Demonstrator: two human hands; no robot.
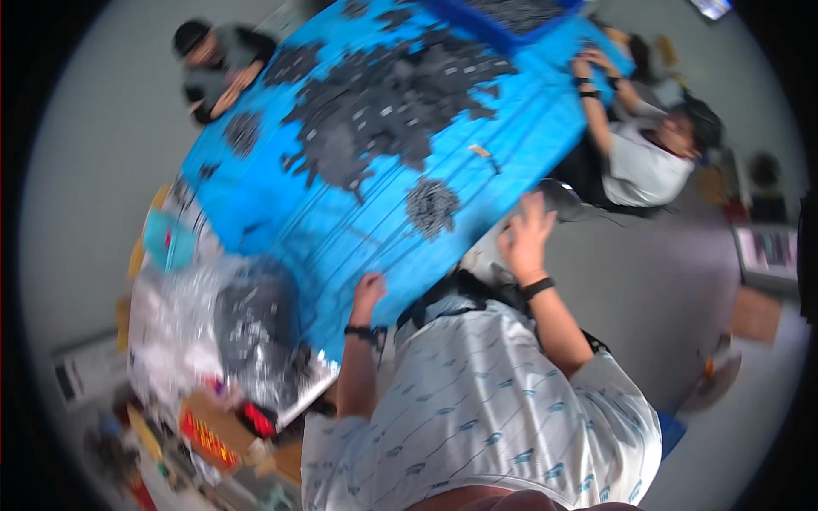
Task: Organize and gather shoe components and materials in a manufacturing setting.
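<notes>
Blue bin [474, 29] far on bench [341, 230], dark pieces [520, 12] inside. Clear bag [183, 298] left, dark contents [256, 311]. Left hand [369, 290] curled, grip unclear; right hand [528, 234] splayed.

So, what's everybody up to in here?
The person's left hand is loosely curled over the blue table, and the right hand is open beside its edge, with nothing visible in it. Blur hides whether the left holds anything. A small grey pile lies ahead of them, with a large spread of dark pieces beyond. Another person is at the table's far left, a co-worker at its right.
</notes>
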